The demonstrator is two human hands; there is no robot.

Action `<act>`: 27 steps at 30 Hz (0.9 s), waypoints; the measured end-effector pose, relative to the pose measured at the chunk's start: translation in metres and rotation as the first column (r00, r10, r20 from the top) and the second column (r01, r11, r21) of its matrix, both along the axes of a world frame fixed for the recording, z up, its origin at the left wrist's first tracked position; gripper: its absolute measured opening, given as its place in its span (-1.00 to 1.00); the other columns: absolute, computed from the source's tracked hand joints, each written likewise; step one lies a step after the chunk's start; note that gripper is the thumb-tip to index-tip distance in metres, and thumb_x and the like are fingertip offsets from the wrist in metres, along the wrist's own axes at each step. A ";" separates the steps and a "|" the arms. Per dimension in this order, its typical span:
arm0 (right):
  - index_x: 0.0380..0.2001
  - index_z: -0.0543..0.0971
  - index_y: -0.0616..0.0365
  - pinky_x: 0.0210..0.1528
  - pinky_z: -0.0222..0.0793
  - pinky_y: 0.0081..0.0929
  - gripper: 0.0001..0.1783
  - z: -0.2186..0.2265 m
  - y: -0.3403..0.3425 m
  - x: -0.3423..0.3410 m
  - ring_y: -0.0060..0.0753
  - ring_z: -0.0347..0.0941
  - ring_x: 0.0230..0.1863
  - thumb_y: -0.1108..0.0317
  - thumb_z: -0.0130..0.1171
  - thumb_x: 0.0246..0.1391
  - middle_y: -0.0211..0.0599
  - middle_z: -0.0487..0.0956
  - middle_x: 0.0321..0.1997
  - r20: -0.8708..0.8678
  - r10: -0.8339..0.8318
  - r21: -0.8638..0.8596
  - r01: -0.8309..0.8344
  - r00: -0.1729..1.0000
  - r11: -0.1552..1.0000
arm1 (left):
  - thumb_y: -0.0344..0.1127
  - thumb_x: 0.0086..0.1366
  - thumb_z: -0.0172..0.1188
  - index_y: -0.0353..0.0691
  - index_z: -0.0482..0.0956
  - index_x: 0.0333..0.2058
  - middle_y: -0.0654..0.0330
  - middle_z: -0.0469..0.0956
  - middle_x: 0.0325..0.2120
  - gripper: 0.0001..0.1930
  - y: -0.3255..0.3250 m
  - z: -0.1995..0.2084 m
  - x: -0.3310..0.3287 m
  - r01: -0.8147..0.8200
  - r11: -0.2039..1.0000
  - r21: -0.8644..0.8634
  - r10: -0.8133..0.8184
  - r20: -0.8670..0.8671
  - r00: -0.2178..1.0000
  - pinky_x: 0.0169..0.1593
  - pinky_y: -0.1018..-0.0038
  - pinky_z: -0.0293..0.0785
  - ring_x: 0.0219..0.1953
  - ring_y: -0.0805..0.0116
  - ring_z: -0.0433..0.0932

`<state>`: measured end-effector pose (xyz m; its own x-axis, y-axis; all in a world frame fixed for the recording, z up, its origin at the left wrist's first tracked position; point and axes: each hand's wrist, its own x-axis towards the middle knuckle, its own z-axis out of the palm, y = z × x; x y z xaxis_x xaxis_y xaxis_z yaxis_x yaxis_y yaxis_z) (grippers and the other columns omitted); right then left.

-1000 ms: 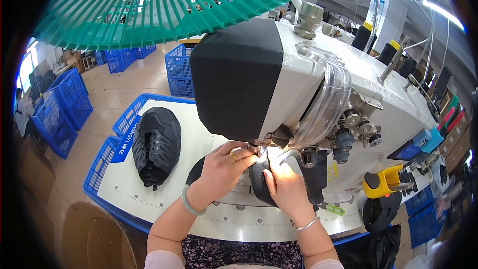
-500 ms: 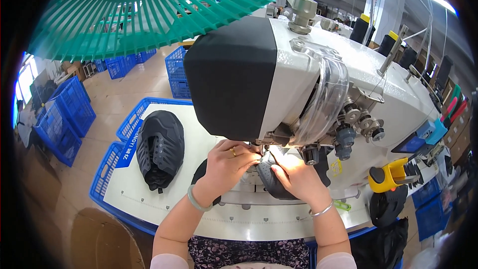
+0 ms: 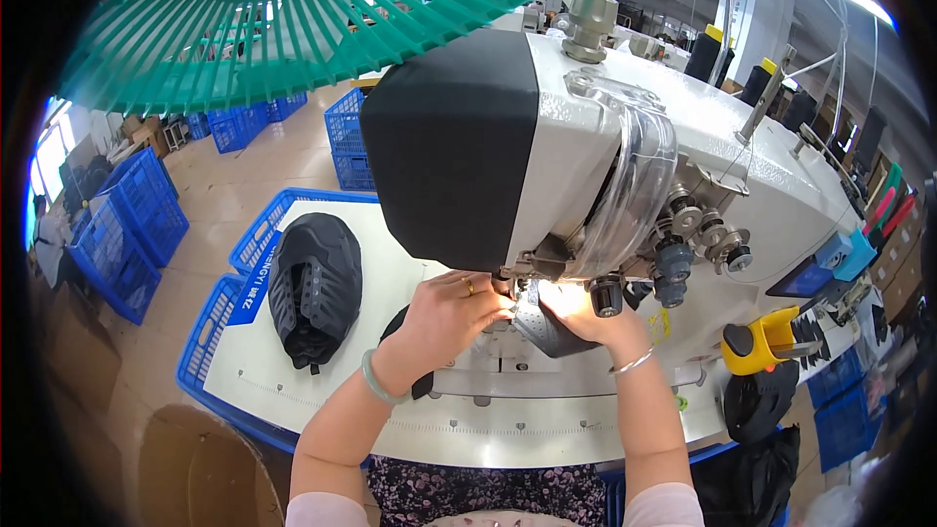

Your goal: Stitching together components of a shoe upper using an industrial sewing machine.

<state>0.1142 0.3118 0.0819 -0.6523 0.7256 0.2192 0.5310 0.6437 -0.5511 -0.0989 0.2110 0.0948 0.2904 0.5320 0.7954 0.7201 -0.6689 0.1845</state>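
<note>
A black shoe upper (image 3: 552, 334) with small punched holes lies under the needle area of a white sewing machine (image 3: 576, 166). My left hand (image 3: 451, 317) is closed, thumb and fingertips pinching the upper's left edge beside the needle. From the right, my right hand (image 3: 584, 310) grips the upper, its fingertips partly washed out by the lamp's glare and hidden by the machine head. Another dark piece (image 3: 422, 385) shows partly from behind my left wrist. On the left of the white table (image 3: 390, 429) rests a second black shoe upper (image 3: 314, 288), laced eyelets facing up.
A green slatted fan guard (image 3: 293, 29) hangs at the upper left. Blue crates (image 3: 351, 137) stand on the floor behind. Yellow thread snips (image 3: 761, 342) and a black piece (image 3: 759, 400) sit at the right. A cardboard box (image 3: 200, 468) stands at lower left.
The held upper has swung round, its free end moving up and to the right. My right hand has shifted slightly up and inward with it; my left hand stays by the needle.
</note>
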 end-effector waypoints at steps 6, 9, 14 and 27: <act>-0.07 0.58 -0.03 -0.04 0.45 -0.14 -0.54 0.018 -0.012 -0.005 0.06 0.51 -0.05 -0.07 0.17 0.06 -0.05 0.59 -0.08 0.223 -0.097 0.113 0.073 0.970 0.991 | -0.37 -0.05 0.39 -0.13 0.67 -0.39 0.31 0.56 -0.49 -0.83 -0.001 -0.004 0.003 -0.044 0.997 -0.057 0.046 0.039 0.998 -0.38 0.48 0.52 -0.46 0.34 0.58; -0.07 0.59 -0.02 0.04 0.40 -0.13 -0.56 0.013 -0.028 -0.004 0.02 0.47 0.02 0.03 0.25 0.01 -0.06 0.57 -0.07 0.150 -0.272 0.052 0.267 0.951 0.962 | -0.37 -0.04 0.40 -0.13 0.68 -0.39 0.32 0.58 -0.48 -0.82 -0.001 -0.002 0.002 -0.058 0.997 -0.055 0.059 0.018 0.998 -0.37 0.47 0.53 -0.45 0.35 0.58; -0.11 0.58 0.19 0.14 0.33 -0.09 -0.57 -0.017 -0.063 0.000 -0.01 0.44 0.01 0.29 0.31 -0.11 -0.12 0.55 -0.10 -0.115 0.040 0.693 0.051 0.993 0.720 | -0.31 -0.01 0.40 -0.06 0.71 -0.32 0.27 0.63 -0.32 -0.79 -0.007 -0.008 -0.012 0.051 0.990 -0.130 -0.043 0.065 0.997 -0.33 0.47 0.56 -0.37 0.33 0.62; -0.12 0.57 0.29 0.09 0.40 -0.12 -0.47 -0.031 -0.042 -0.010 0.00 0.50 -0.05 0.69 0.12 -0.34 -0.05 0.57 -0.08 -0.248 0.127 0.740 0.103 0.960 0.665 | -0.10 -0.02 0.38 0.02 0.68 -0.18 0.32 0.51 -0.25 -0.63 -0.015 -0.015 0.001 -0.151 0.987 0.062 0.158 -0.150 0.976 -0.34 0.47 0.54 -0.45 0.39 0.54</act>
<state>0.1045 0.2694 0.0506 -0.4950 0.2380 0.8356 0.4337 0.9011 0.0003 -0.0984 0.1963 0.0799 0.3289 0.5404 0.7745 0.8326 -0.5529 0.0323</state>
